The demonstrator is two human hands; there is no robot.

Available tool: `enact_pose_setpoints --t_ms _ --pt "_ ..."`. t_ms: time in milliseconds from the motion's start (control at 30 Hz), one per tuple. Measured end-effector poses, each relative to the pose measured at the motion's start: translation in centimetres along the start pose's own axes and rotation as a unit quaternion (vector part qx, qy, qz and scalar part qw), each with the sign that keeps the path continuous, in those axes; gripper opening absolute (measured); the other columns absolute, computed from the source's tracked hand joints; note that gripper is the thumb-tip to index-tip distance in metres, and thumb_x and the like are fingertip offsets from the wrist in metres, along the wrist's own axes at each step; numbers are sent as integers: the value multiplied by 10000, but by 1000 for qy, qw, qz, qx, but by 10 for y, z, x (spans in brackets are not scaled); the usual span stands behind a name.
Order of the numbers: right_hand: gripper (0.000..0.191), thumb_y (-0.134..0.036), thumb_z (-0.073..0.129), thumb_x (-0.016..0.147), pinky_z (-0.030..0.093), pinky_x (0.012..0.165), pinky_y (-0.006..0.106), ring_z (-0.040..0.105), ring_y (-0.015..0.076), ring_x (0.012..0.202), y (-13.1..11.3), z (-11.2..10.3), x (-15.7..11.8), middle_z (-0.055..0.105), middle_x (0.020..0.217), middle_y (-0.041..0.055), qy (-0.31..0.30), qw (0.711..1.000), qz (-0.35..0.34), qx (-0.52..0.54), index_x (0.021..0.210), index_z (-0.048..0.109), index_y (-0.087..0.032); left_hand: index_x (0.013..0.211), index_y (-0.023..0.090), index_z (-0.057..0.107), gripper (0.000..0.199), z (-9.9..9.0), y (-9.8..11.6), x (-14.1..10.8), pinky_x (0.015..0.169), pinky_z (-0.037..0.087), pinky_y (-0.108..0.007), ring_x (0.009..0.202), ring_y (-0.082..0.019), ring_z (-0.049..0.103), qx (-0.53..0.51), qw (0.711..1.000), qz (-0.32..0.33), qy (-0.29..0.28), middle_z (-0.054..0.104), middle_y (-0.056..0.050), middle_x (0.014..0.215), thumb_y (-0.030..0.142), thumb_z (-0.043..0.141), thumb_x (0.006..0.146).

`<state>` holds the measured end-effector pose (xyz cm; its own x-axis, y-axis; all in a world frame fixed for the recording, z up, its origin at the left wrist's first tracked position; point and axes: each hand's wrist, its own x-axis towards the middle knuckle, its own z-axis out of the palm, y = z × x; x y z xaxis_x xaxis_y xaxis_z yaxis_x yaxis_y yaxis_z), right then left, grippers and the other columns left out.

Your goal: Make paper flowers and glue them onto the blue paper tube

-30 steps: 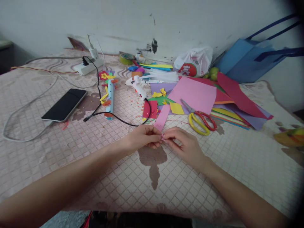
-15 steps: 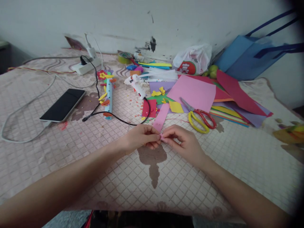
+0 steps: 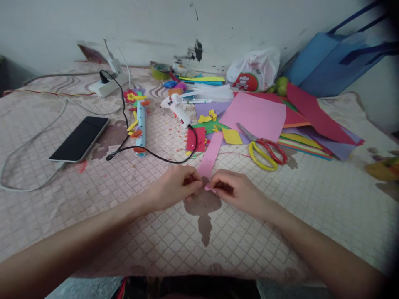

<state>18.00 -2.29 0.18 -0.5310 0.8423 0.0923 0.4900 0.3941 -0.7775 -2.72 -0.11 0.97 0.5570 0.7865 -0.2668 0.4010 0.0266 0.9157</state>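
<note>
Between the thumb and fingertips of my right hand (image 3: 238, 191) is a small pink piece of craft foam or paper (image 3: 208, 187). My left hand (image 3: 177, 187) is just left of it, thumb and forefinger pinched together; whether anything small is between them is hidden. A gap shows between the two hands. Just beyond the fingers a pink strip (image 3: 211, 155) lies on the patterned tablecloth (image 3: 249, 245). Scissors (image 3: 263, 155) with one yellow and one red handle rest to the right of the strip, blades pointing away.
A white glue gun (image 3: 177, 110) lies behind, its black cord (image 3: 156, 157) looping across the cloth. To the left are a decorated light-blue strip (image 3: 141, 124), a phone (image 3: 79, 139) on a cable and a power strip (image 3: 107, 85). Coloured sheets (image 3: 255, 116) and a blue bag (image 3: 330, 66) occupy the right.
My left hand has drawn away to the left from the small pink piece, which stays in my right fingers. Both hands are slightly lower in view, and the view has shifted a little.
</note>
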Motion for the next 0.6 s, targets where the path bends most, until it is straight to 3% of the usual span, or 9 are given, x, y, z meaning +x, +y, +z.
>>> enact_pose_setpoints --t_ms 100,233,400,600 --pt "185 -77 499 827 429 672 261 563 132 779 -2 2 -1 603 869 10 -24 998 -28 -41 881 591 -228 798 166 640 110 1 -6 -10 598 437 -210 653 -108 555 164 974 124 94 628 -22 737 178 533 816" --pt "148 -93 501 841 426 686 271 542 144 808 -3 4 -2 563 874 20 -37 996 -34 -72 862 569 -223 906 179 657 185 9 -13 -12 783 453 -283 882 -158 550 220 943 234 82 614 -59 924 163 475 873" --pt "135 -117 501 861 444 703 279 548 149 823 0 -3 -2 566 878 23 -37 997 -34 -65 879 580 -225 880 171 680 193 12 -14 1 788 440 -306 864 -172 533 258 936 232 64 602 -69 891 196 489 884" --pt "195 -149 457 894 483 737 308 577 170 877 14 -14 -7 591 972 50 -35 990 -93 -101 970 607 -246 902 204 696 190 10 -11 7 789 427 -304 859 -172 539 252 940 223 48 610 -55 875 218 507 881"
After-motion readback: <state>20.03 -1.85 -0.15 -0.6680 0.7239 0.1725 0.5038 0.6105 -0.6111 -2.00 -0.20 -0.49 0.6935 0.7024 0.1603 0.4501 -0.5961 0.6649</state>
